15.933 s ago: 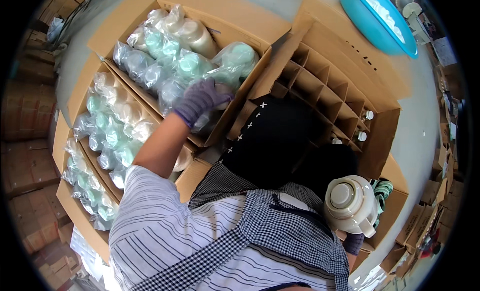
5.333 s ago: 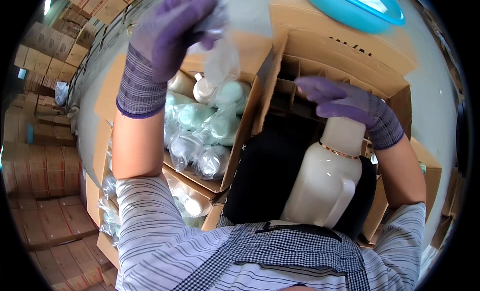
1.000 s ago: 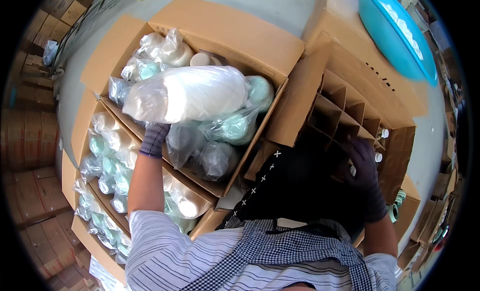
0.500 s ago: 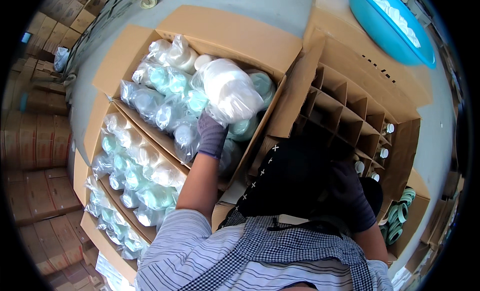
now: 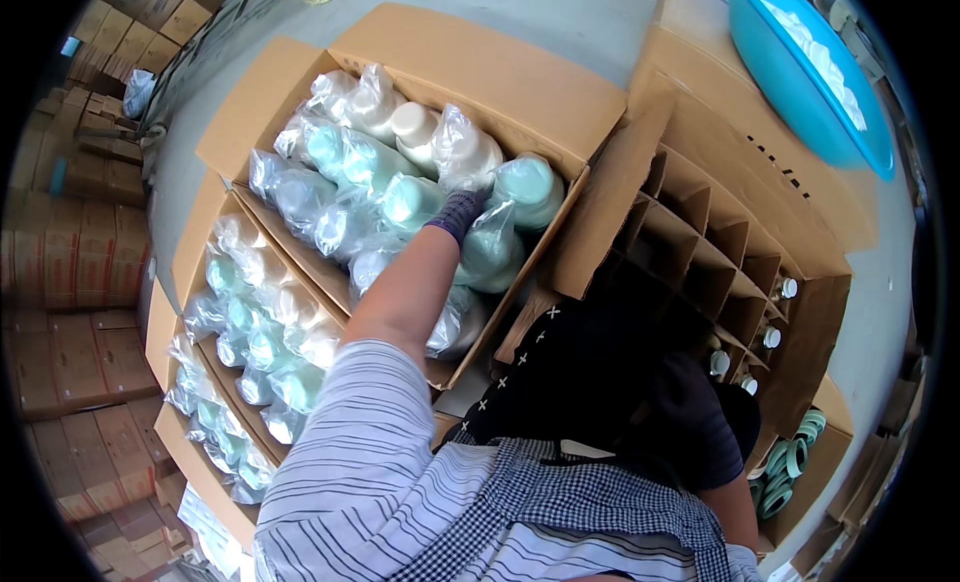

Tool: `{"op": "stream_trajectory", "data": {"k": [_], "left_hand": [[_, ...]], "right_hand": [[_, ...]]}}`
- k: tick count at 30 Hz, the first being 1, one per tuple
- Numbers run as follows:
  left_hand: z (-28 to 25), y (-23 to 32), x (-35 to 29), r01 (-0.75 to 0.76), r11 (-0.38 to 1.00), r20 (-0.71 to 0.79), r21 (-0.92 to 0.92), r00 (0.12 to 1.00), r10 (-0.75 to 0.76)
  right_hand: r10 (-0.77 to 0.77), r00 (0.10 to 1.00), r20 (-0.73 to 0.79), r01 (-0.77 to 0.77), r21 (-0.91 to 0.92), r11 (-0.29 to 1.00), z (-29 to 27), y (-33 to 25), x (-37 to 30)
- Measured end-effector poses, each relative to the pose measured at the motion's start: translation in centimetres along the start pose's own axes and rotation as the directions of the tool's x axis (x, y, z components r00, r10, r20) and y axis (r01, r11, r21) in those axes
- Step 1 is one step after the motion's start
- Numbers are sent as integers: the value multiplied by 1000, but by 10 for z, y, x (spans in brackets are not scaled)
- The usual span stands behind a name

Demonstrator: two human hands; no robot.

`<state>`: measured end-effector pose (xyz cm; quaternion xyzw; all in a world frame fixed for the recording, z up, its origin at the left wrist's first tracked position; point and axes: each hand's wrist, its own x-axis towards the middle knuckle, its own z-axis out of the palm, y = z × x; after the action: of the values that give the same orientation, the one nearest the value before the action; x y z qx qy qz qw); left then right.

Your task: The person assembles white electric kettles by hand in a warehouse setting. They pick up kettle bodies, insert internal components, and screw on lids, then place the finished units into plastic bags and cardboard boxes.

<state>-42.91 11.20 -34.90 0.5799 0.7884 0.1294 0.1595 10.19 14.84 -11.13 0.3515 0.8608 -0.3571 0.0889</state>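
My left hand (image 5: 459,214), in a purple-grey knit glove, reaches into an open carton (image 5: 590,182) of bottles. It grips the near side of a white bottle (image 5: 466,154) wrapped in clear plastic, which sits in the far row. Its fingertips are partly hidden among the bottles. Beside it stand an unwrapped white bottle (image 5: 416,137), a pale green bottle (image 5: 528,188) and several more bagged bottles. My right hand (image 5: 692,407), in a dark glove, is low by my dark trousers. Its fingers blend into the cloth.
At right stands a carton with cardboard dividers (image 5: 700,250) and several white-capped bottles (image 5: 770,337). A blue basin (image 5: 800,87) of white pieces is beyond it. Green rings (image 5: 785,472) lie in a box at lower right. Bagged bottles fill cartons (image 5: 265,332) at left; stacked cartons (image 5: 90,252) stand farther left.
My left hand has moved forward and right, lowering the bagged white bottle from above the others into the far row. The view has shifted slightly. My right hand stays by the trousers.
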Motion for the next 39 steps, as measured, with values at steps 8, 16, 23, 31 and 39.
{"op": "stream_trajectory", "data": {"k": [8, 16, 23, 31, 39], "left_hand": [[-177, 27, -35, 466, 878, 217, -110, 873, -437], [-136, -38, 47, 707, 662, -292, -251, 597, -748], [-176, -67, 2, 513, 839, -353, -184, 762, -543], [-159, -73, 43, 515, 816, -349, -261, 738, -578], [-176, -35, 47, 569, 776, -509, -272, 599, -617]], "right_hand": [[82, 995, 62, -84, 30, 996, -9, -15, 8], [90, 994, 58, -97, 123, 988, -13, -19, 3], [8, 1000, 5, -9, 211, 977, -10, -3, 4], [-194, 979, -63, 184, -133, 974, 4, -16, -2], [-147, 984, -103, 134, -123, 983, -10, -31, -13]]}}
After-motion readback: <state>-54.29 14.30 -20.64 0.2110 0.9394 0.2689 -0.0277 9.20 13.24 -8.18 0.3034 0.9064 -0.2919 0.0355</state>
